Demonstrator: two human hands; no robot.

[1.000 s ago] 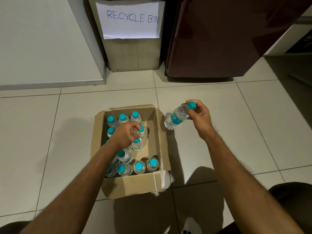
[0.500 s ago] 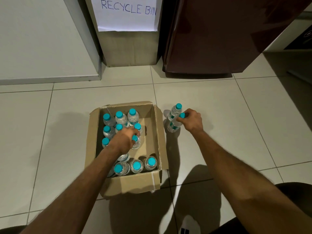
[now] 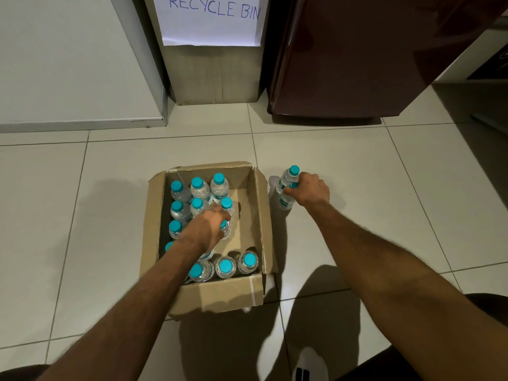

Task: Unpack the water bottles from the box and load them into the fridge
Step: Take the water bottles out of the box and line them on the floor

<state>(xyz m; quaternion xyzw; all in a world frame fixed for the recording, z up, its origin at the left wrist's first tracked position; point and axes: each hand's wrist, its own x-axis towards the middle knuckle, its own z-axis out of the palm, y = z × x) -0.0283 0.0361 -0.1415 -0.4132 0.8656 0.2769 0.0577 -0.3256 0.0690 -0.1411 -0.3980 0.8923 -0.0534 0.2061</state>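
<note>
Cardboard box (image 3: 261, 215) of bottles, left hand (image 3: 209, 226) gripping one inside (image 3: 226, 229), right hand (image 3: 310, 192) holding floor bottle (image 3: 286, 200) beside box.

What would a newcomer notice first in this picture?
The open cardboard box on the tiled floor, full of teal-capped water bottles, with the left hand gripping one inside. Right of the box, the right hand holds a bottle beside another on the floor.
</note>
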